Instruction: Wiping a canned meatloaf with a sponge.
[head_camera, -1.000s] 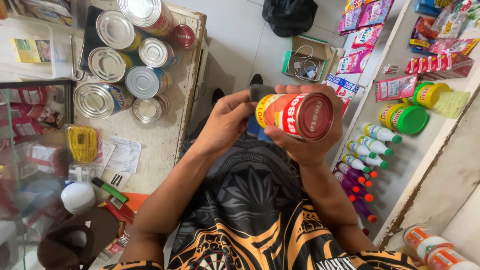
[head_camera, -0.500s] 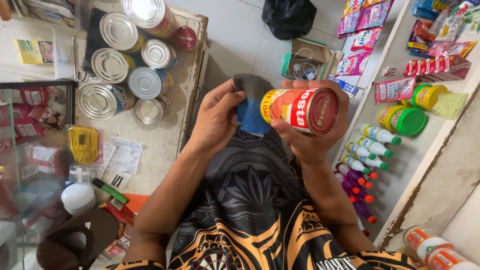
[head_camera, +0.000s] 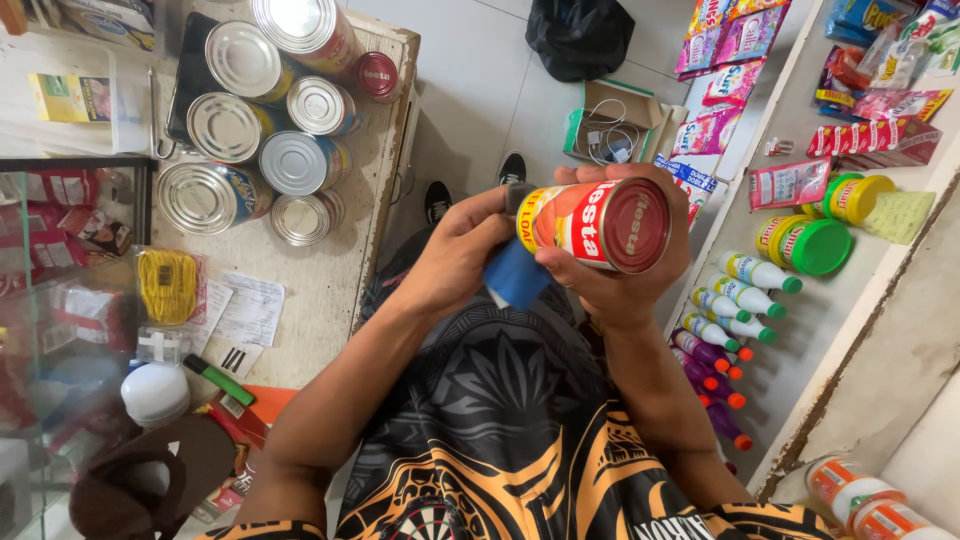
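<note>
So there's a red and yellow tin can (head_camera: 598, 226) held up in mid-air right over the person's lap, lying on its side with the red lid end pointing toward the camera. The right hand (head_camera: 625, 270) cups it from below and behind, fingers (head_camera: 630, 172) wrapped over the top, so a firm closed grip around the can's body. The left hand (head_camera: 462, 250) is pressed against the other end of the can, fingers curled in, pinching a blue cloth (head_camera: 518, 275) that hangs just under and against the can.

Left of the hands there's a worn wooden surface (head_camera: 330, 290) with a bunch of silver-topped cans (head_camera: 270, 130) packed together, some big, some small, plus one small red-lidded one (head_camera: 377, 75) at the far edge. Closer in on that surface are paper slips (head_camera: 245, 312), a coil of yellow cord (head_camera: 167, 285) and a white cap-like thing (head_camera: 155, 392).

On the right, a shelf (head_camera: 850, 300) holds green-lidded jars (head_camera: 805, 245), a row of small bottles with green caps (head_camera: 745, 285) and red caps (head_camera: 710, 375), and snack sachets (head_camera: 790, 182). Down on the floor sits an open cardboard box (head_camera: 615, 128) and a black bag (head_camera: 580, 35).
</note>
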